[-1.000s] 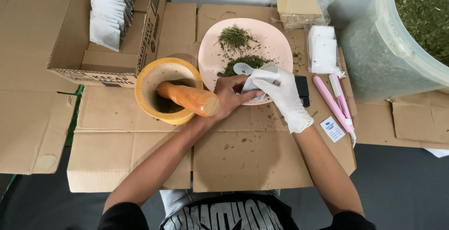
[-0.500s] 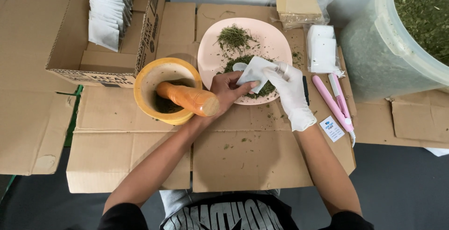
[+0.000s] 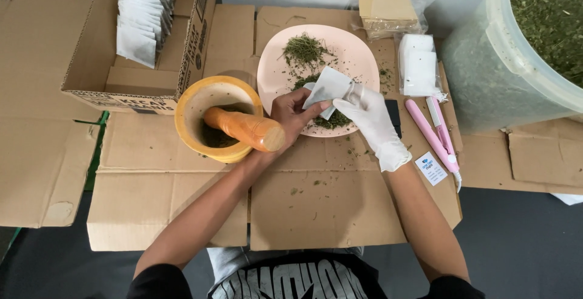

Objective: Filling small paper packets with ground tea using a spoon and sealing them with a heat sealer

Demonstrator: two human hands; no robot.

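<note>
Here, at the centre of the frame, I see both hands meet on a small white sachet held just above the near edge of the pink plate. The bare left hand pinches the sachet's lower edge between thumb and fingers, closed on it. The gloved right hand grips its right side, fingers curled around the paper. Dried green herb lies in a clump toward the plate's upper middle, with more under the sachet. Just left of the plate sits a yellow mortar with an orange pestle leaning in it, its thick end pointing toward the left wrist. In the upper left, a cardboard box holds a row of white sachets standing on edge. Right of the plate lie a stack of white sachets and a pink sealer. A big clear tub of green herb fills the upper right. Everything rests on flattened cardboard, speckled with herb crumbs
</note>
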